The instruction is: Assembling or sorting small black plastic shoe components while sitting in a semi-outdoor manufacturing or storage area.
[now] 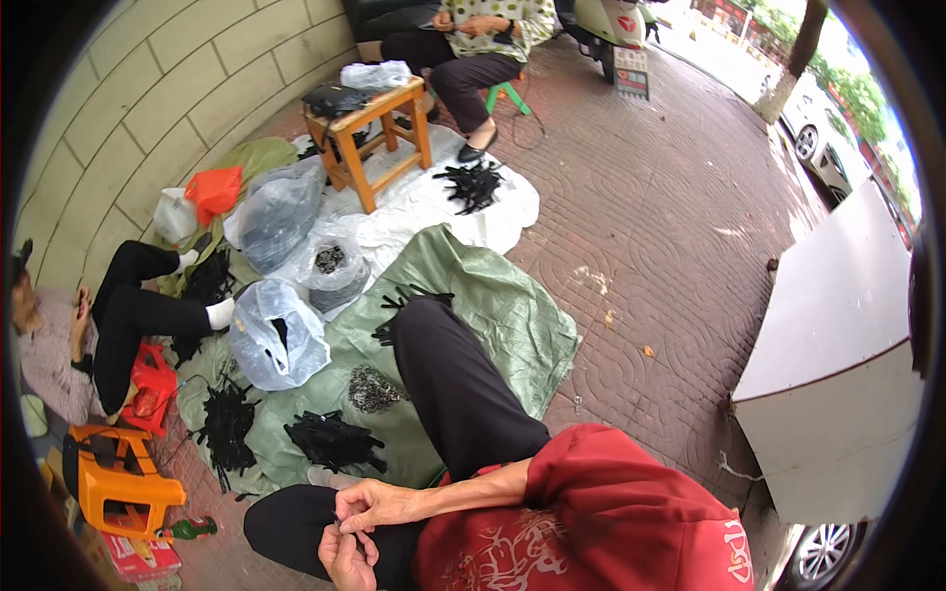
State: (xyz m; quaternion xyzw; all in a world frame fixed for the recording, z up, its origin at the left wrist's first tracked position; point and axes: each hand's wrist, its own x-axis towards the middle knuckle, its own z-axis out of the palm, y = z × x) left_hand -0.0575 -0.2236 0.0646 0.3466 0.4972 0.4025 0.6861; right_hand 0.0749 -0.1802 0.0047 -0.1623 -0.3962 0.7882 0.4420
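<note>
My right hand [382, 505] reaches across from a red sleeve, with its thumb and fingers pinched together over my bent left leg. Just below it, my left hand [347, 559] is closed too, its fingertips meeting those of the right. A small dark piece shows between the fingertips; most of it is hidden, so its kind is unclear. Close by, on a green sheet [512, 325], lies a pile of black strips [335, 440]. Beyond it is a small heap of shiny metal-looking bits [374, 390]. Another bunch of black strips [229, 424] lies to its left.
Clear plastic bags [280, 335] stand on the sheet. A wooden stool [367, 128] and a seated person [483, 59] are at the back; another person [128, 315] sits at left. An orange stool [123, 483] and a green bottle [189, 529] lie at lower left. A white panel [828, 364] stands right.
</note>
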